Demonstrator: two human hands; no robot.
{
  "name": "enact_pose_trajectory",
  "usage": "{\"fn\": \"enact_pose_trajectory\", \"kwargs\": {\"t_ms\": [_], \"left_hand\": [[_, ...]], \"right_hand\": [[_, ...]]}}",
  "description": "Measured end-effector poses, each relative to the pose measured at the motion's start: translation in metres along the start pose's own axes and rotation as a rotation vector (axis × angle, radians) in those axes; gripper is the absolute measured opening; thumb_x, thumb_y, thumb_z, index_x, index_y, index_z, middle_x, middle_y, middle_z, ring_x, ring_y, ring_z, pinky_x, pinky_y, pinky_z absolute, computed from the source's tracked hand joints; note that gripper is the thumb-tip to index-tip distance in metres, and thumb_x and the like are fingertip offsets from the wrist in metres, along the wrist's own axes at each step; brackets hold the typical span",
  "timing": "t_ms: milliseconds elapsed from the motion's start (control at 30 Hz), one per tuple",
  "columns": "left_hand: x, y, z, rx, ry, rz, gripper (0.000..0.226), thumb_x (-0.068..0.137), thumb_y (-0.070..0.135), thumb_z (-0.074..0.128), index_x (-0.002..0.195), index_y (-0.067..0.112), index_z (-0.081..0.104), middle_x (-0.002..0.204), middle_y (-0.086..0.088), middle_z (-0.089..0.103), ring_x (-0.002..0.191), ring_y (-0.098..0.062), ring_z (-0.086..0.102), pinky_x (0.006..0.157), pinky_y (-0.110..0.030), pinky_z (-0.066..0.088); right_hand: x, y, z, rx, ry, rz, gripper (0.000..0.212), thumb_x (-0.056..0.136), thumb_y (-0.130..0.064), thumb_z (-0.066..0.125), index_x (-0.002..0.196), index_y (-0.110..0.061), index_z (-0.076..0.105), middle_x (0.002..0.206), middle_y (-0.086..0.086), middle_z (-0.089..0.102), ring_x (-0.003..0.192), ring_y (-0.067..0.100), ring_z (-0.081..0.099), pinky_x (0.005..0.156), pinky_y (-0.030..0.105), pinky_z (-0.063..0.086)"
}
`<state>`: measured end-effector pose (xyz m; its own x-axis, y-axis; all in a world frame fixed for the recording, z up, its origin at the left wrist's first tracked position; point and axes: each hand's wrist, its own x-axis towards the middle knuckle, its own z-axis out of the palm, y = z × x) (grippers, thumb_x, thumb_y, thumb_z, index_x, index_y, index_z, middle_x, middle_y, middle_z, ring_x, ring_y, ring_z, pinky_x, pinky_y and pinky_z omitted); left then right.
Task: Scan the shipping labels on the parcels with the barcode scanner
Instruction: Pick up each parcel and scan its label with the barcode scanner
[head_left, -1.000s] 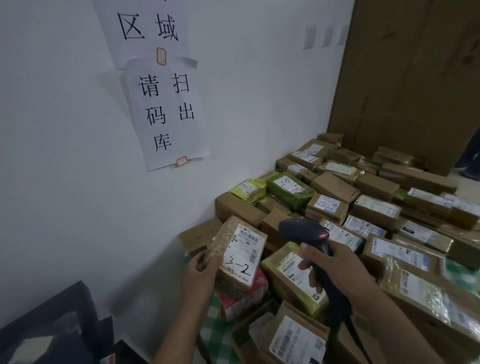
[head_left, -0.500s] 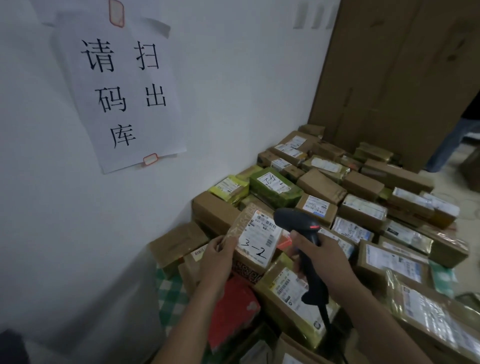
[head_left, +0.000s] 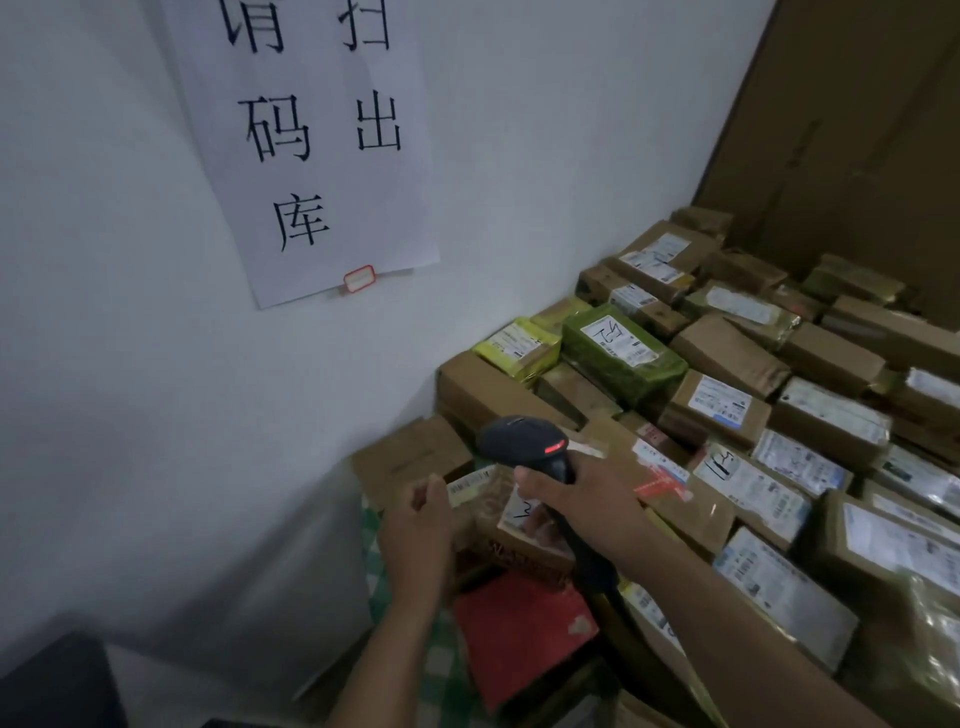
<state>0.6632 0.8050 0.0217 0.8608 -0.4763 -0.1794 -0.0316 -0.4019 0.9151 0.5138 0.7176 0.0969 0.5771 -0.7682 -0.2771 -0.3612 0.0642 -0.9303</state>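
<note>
My right hand (head_left: 582, 499) grips the handle of a black barcode scanner (head_left: 524, 441), whose red light glows near the head. The scanner head hangs over a small brown parcel (head_left: 498, 514) with a white shipping label, lying low on the pile by the wall. My left hand (head_left: 418, 525) holds that parcel's left side, fingers curled at its label edge. The scanner and my right hand hide most of the label. Many more labelled parcels (head_left: 722, 400) cover the pile to the right.
A white wall with a paper sign (head_left: 322, 145) rises at the left. A red packet (head_left: 524, 629) lies below the held parcel on a green checked cloth (head_left: 441, 670). Green-wrapped parcels (head_left: 618, 353) sit further back. A large brown board (head_left: 857, 145) stands behind the pile.
My left hand has lowered the parcel from a tilted, raised pose down onto the pile. The scanner moved left over it, and the view shifted closer.
</note>
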Motion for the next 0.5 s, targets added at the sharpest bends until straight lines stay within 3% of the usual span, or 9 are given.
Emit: {"fn": "enact_pose_trajectory", "kwargs": {"t_ms": [100, 167, 233, 300, 400, 500], "left_hand": [[0.048, -0.019, -0.008, 0.183, 0.062, 0.062, 0.026, 0.097, 0.024, 0.055, 0.117, 0.012, 0.067, 0.113, -0.006, 0.067, 0.097, -0.019, 0.059, 0.078, -0.027, 0.04], [0.086, -0.037, -0.011, 0.48, -0.016, 0.157, 0.036, 0.096, 0.027, 0.056, 0.123, 0.005, 0.062, 0.121, -0.013, 0.064, 0.106, -0.025, 0.058, 0.088, -0.033, 0.045], [0.12, -0.055, -0.011, 0.791, -0.161, 0.256, 0.055, 0.095, 0.042, 0.057, 0.134, 0.004, 0.054, 0.135, -0.016, 0.056, 0.122, -0.031, 0.051, 0.104, -0.04, 0.041], [0.144, -0.067, -0.009, 0.965, -0.305, 0.281, 0.088, 0.088, 0.061, 0.06, 0.149, 0.003, 0.032, 0.153, -0.019, 0.034, 0.141, -0.034, 0.031, 0.116, -0.041, 0.026], [0.168, -0.076, -0.002, 1.103, -0.455, 0.252, 0.116, 0.078, 0.07, 0.064, 0.157, 0.009, 0.003, 0.162, -0.019, 0.002, 0.149, -0.038, 0.003, 0.12, -0.049, 0.015], [0.178, -0.078, 0.005, 1.26, -0.514, 0.253, 0.122, 0.077, 0.067, 0.067, 0.156, 0.014, -0.009, 0.16, -0.024, -0.006, 0.148, -0.044, -0.003, 0.119, -0.053, 0.015]], "right_hand": [[0.011, 0.003, 0.002, -0.022, 0.001, 0.035, 0.027, 0.091, -0.038, 0.069, 0.093, -0.012, 0.065, 0.072, 0.009, 0.075, 0.058, 0.026, 0.071, 0.057, 0.035, 0.06], [0.016, 0.005, 0.0, -0.005, 0.01, 0.048, 0.029, 0.09, -0.037, 0.07, 0.09, -0.009, 0.067, 0.074, 0.009, 0.075, 0.062, 0.03, 0.072, 0.061, 0.04, 0.062], [0.02, 0.007, -0.001, 0.043, -0.001, 0.056, 0.029, 0.089, -0.035, 0.071, 0.088, -0.006, 0.068, 0.075, 0.01, 0.074, 0.064, 0.03, 0.072, 0.059, 0.038, 0.062], [0.02, 0.008, -0.002, 0.101, -0.013, 0.065, 0.028, 0.09, -0.033, 0.071, 0.088, -0.006, 0.068, 0.075, 0.009, 0.074, 0.063, 0.028, 0.072, 0.057, 0.035, 0.06], [0.021, 0.01, -0.005, 0.202, -0.025, 0.09, 0.024, 0.09, -0.03, 0.071, 0.086, -0.007, 0.067, 0.074, 0.009, 0.074, 0.061, 0.024, 0.071, 0.053, 0.03, 0.057], [0.021, 0.01, -0.008, 0.232, -0.046, 0.095, 0.021, 0.091, -0.029, 0.07, 0.087, -0.009, 0.066, 0.074, 0.008, 0.074, 0.06, 0.024, 0.071, 0.053, 0.03, 0.057]]}}
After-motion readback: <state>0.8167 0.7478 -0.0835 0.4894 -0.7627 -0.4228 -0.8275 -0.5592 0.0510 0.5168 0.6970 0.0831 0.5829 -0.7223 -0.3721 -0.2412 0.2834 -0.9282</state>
